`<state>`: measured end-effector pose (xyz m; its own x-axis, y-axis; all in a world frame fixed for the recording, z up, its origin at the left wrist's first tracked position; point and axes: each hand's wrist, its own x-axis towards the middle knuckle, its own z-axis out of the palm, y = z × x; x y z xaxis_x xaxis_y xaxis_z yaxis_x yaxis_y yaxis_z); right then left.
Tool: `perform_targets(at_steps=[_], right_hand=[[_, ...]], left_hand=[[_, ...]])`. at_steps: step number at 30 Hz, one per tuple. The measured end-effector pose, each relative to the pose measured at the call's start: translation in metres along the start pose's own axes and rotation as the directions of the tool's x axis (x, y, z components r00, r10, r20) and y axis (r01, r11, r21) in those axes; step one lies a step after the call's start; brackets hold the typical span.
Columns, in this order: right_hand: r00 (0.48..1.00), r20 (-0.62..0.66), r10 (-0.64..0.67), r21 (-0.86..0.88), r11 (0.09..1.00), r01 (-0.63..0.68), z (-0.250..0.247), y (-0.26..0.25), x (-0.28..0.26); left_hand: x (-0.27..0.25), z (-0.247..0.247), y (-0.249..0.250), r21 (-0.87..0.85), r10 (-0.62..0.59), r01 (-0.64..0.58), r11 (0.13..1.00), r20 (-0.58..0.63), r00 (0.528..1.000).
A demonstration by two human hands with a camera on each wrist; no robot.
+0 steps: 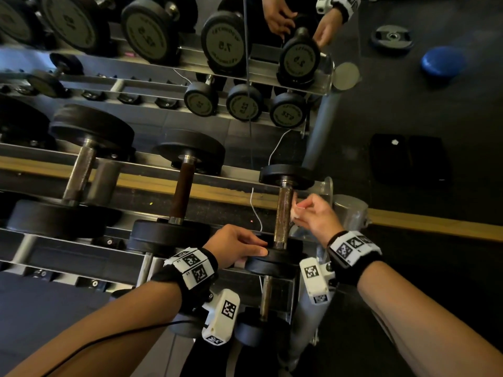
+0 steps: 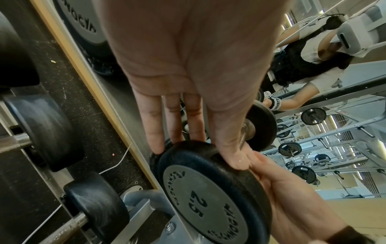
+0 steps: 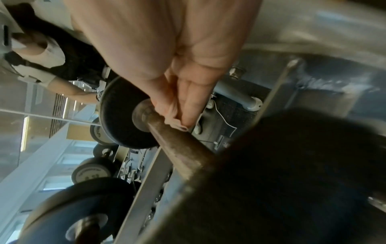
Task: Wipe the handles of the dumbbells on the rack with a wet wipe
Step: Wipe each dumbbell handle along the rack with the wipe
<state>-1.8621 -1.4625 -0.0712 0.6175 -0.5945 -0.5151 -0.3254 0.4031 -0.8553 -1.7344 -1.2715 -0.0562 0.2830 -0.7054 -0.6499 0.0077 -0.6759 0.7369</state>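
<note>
The rack holds the 2.5 dumbbell. Left hand, fingers straight, steadies its near plate; beyond it, right hand pinches the wipe against the handle.

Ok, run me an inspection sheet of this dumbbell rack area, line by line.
Surface: metal rack with tiered rails, in front of a mirror.
Job's things: small dumbbell at the rack's right end; wet wipe against its handle.
Clutter: weight plate, blue disc and black mat on the floor.
Hands: left hand rests on the dumbbell's near head; right hand pinches the wipe.
Cables: thin white cord behind the rack; black cable along the left forearm.
Surroundings: other dumbbells; dark gym floor.
</note>
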Motion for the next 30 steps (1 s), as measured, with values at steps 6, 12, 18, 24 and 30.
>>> perform_targets(at_steps=[6, 12, 18, 24, 30], right_hand=[[0.988, 0.092, 0.122, -0.124, 0.986, -0.110, -0.013, 0.008, -0.012], [0.989, -0.142, -0.033, -0.028, 0.999, 0.030, 0.007, -0.017, 0.018], [0.987, 0.018, -0.158, -0.487, 0.861, 0.147, -0.004, 0.006, -0.021], [0.980, 0.139, -0.144, -0.545, 0.815, 0.197, -0.019, -0.013, -0.023], [0.903, 0.177, -0.392, -0.689, 0.606, 0.398, 0.004, -0.027, -0.014]], left_hand=[[0.001, -0.003, 0.004, 0.030, 0.011, -0.011, 0.999, 0.023, 1.000], [0.000, -0.003, 0.005, 0.030, -0.003, 0.002, 1.000, 0.010, 1.000], [-0.002, -0.003, 0.008, 0.023, -0.005, 0.004, 1.000, 0.005, 1.000], [-0.005, -0.001, 0.013, 0.006, -0.013, 0.013, 1.000, 0.007, 1.000], [-0.008, 0.001, 0.015, -0.018, -0.004, 0.004, 1.000, 0.004, 1.000]])
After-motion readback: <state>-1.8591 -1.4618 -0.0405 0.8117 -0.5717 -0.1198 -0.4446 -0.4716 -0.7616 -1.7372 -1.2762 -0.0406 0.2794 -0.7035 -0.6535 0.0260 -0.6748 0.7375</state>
